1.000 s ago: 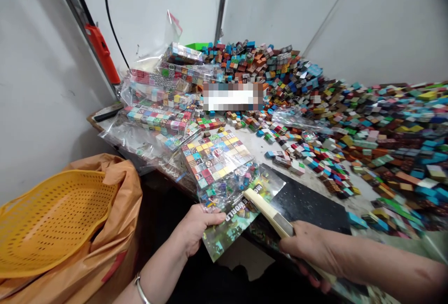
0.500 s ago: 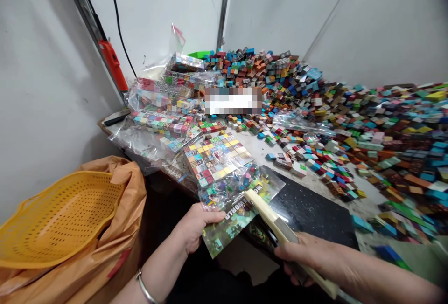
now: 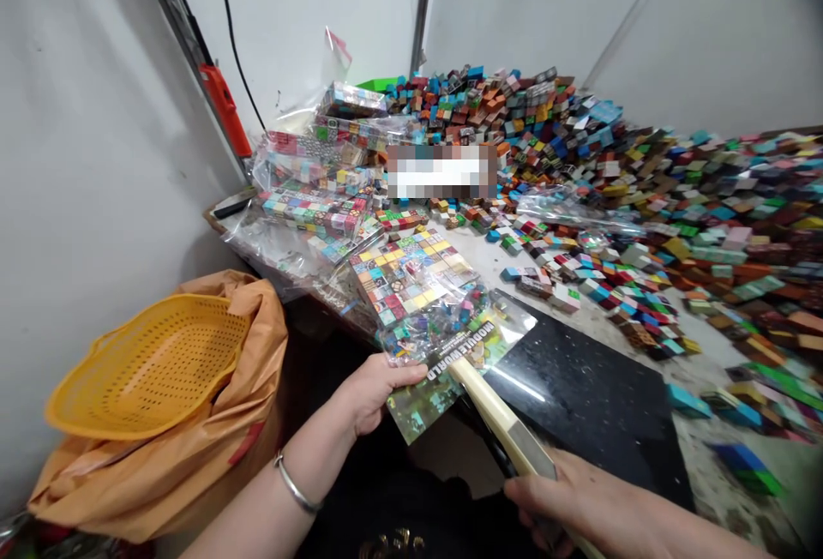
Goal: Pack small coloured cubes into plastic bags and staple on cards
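Observation:
My left hand [image 3: 373, 396] pinches the lower left corner of a clear plastic bag of coloured blocks [image 3: 417, 280], thumb on its folded printed card [image 3: 437, 379]. White letters on the green card read "MODULE WORLD". In the bag, the larger blocks lie in flat rows, with small loose pieces below them near the card. My right hand [image 3: 546, 490] is wrapped round the handles of a long cream plier stapler [image 3: 495, 409]. The stapler's tip rests over the middle of the card. Its lower jaw is partly hidden.
Filled bags of blocks [image 3: 315, 207] are stacked at the table's left. Loose blocks [image 3: 489, 105] are heaped along the back and right. A black board [image 3: 591, 387] lies at the front edge. A yellow basket [image 3: 147, 362] sits in an orange sack [image 3: 263, 336] at left.
The view has shifted slightly, moving the scene right and up. Both hands keep their grips, and the stapler's tip has moved a little toward the lower part of the card.

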`<state>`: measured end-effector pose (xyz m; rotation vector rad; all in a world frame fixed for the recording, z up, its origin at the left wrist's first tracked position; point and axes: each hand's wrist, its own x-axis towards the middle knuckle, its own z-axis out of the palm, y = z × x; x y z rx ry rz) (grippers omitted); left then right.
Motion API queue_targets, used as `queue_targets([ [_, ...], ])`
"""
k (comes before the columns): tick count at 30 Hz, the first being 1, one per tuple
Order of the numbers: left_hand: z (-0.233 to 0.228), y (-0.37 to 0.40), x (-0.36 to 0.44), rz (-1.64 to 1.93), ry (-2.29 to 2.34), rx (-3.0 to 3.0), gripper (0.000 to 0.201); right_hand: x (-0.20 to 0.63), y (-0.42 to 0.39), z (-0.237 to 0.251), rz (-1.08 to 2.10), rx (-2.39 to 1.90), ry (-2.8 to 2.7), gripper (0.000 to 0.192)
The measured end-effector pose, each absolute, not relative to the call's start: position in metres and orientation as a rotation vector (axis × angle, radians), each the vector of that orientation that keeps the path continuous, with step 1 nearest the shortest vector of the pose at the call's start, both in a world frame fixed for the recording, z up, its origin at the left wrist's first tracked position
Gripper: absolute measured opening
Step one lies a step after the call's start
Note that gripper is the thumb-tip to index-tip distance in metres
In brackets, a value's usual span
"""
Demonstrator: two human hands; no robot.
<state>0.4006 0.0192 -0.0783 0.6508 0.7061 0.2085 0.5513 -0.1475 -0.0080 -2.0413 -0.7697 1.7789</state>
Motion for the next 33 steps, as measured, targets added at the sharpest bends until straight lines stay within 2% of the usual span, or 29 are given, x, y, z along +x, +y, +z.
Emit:
queue_targets([
  [9,-0.067,0.023,0.367,0.098,0.808,0.734,0.025,0.535,-0.126,0.02,1.817,-2.215,-0.748,0.017],
  [18,-0.079,0.018,0.362,0.234,0.916,0.827,0.027,0.523,-0.127,0.004,1.784,-2.123,-1.014,0.014],
  [21,-0.08,0.017,0.362,0.234,0.896,0.833,0.028,0.516,-0.122,0.002,1.792,-2.131,-1.092,0.02],
  [29,-0.072,0.02,0.35,0.233,0.795,0.735,0.022,0.505,-0.112,0.025,1.871,-2.11,-0.945,0.022],
  [33,-0.075,0.016,0.345,0.256,0.819,0.679,0.027,0.502,-0.112,0.025,1.88,-2.115,-0.919,0.02],
])
